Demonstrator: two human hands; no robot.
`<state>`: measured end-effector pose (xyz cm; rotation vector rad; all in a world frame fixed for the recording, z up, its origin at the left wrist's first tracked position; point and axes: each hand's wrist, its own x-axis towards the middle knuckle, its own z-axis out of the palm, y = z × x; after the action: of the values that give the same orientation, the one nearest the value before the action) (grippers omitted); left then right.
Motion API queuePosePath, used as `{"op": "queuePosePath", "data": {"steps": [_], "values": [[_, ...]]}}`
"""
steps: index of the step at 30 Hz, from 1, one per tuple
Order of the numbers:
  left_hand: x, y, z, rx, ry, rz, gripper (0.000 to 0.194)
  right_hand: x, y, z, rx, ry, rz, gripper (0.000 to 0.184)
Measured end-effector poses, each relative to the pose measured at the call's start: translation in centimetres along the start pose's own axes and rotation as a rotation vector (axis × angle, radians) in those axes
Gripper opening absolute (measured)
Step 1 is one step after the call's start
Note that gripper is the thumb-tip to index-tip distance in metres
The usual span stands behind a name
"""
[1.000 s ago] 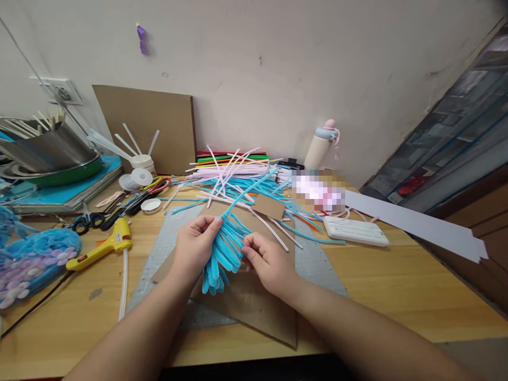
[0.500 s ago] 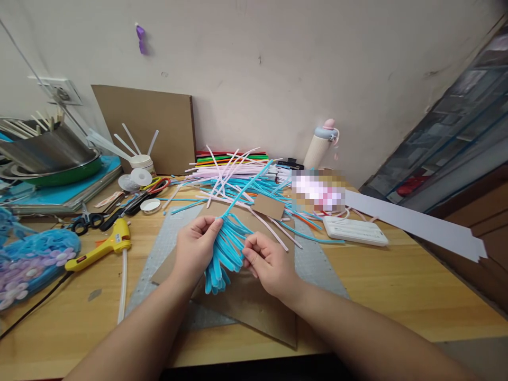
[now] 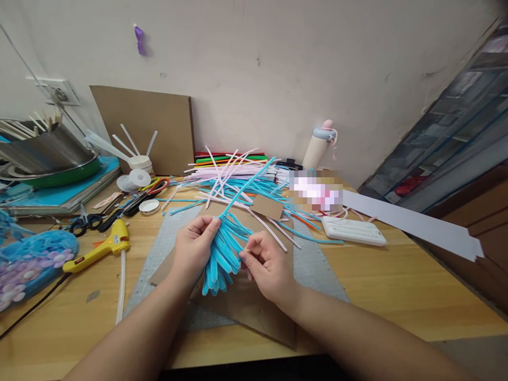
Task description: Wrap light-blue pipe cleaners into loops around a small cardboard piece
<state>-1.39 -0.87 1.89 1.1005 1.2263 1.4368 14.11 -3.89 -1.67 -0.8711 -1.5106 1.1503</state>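
Observation:
A bunch of looped blue pipe cleaners (image 3: 223, 251) fans downward, with one long blue stem sticking up and to the right from its gathered top. My left hand (image 3: 194, 241) is closed round that gathered top, thumb and forefinger pinching it. At the bunch's right edge, my right hand (image 3: 268, 262) pinches the end of one blue loop between thumb and fingertips. Beneath both hands lies a brown cardboard sheet (image 3: 254, 312) on a grey cutting mat (image 3: 317, 275). Behind them is a heap of loose pink and blue pipe cleaners (image 3: 238, 180).
On the left are a yellow hot glue gun (image 3: 101, 248), black-handled scissors (image 3: 85, 219), a blue and lilac flower piece (image 3: 35, 264) and a metal pot of sticks (image 3: 55, 145). A white power strip (image 3: 354, 231) and a bottle (image 3: 318, 145) stand to the right.
My right hand has shifted very slightly left along the loops, and the loops on that side sit a little differently. My left hand keeps its hold on the bunch.

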Motion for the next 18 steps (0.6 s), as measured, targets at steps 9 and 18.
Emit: {"op": "queuePosePath", "data": {"steps": [9, 18], "values": [[0.3, 0.2, -0.2, -0.057, -0.076, -0.064, 0.028, 0.8, 0.1, -1.0, -0.19, 0.102, -0.136, 0.018], [0.1, 0.3, 0.0, -0.016, -0.081, -0.017, 0.026, 0.8, 0.3, -0.9, 0.037, -0.059, 0.1, 0.013]]}}
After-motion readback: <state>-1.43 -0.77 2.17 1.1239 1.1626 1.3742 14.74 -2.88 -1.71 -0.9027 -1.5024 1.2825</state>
